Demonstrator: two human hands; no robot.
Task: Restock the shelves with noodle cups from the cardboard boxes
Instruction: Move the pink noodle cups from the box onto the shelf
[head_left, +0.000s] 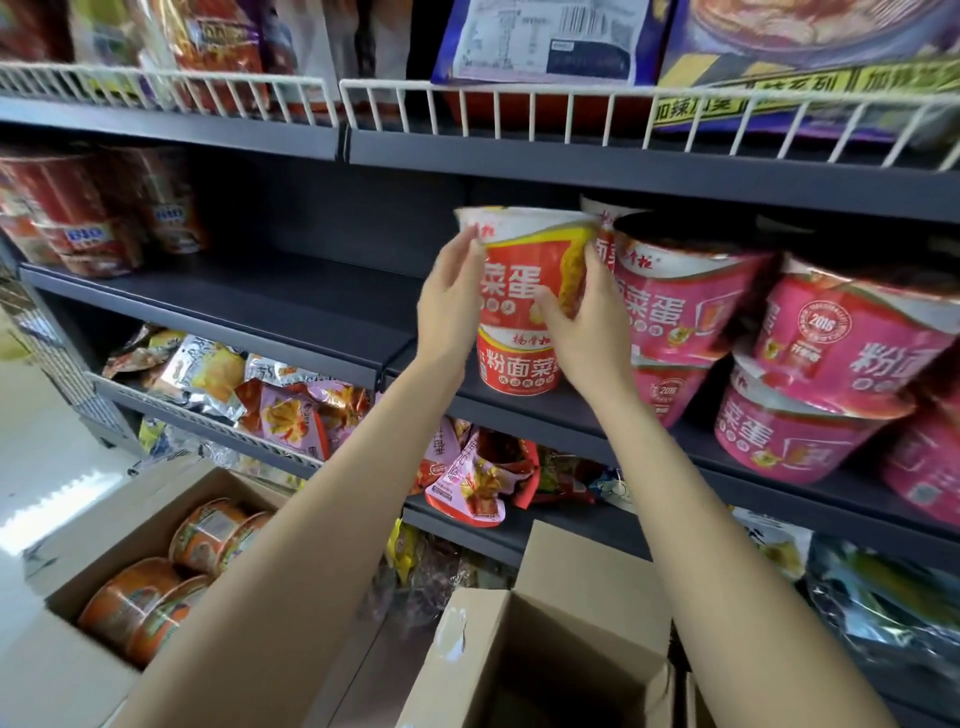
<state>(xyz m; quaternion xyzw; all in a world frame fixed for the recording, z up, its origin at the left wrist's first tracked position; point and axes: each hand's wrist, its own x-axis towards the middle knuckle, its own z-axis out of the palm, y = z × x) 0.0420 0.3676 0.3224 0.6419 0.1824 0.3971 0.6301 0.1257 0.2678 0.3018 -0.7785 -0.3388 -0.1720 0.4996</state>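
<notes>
A red noodle cup (524, 260) stands stacked on another red cup (517, 366) on the dark middle shelf (291, 306). My left hand (449, 301) lies flat against the top cup's left side with straight fingers. My right hand (584, 322) holds its right side, thumb curled across the front. Pink noodle cups (680, 306) are stacked to the right, touching the red stack. An open cardboard box (171, 587) at lower left holds several orange-lidded cups. A second open box (550, 654) sits below my arms; its inside looks dark.
White wire guards (493, 111) front the top shelf of packets. Red cups (88, 228) stand at the far left of the middle shelf, with bare shelf between them and my hands. Snack bags (291, 410) fill the lower shelf.
</notes>
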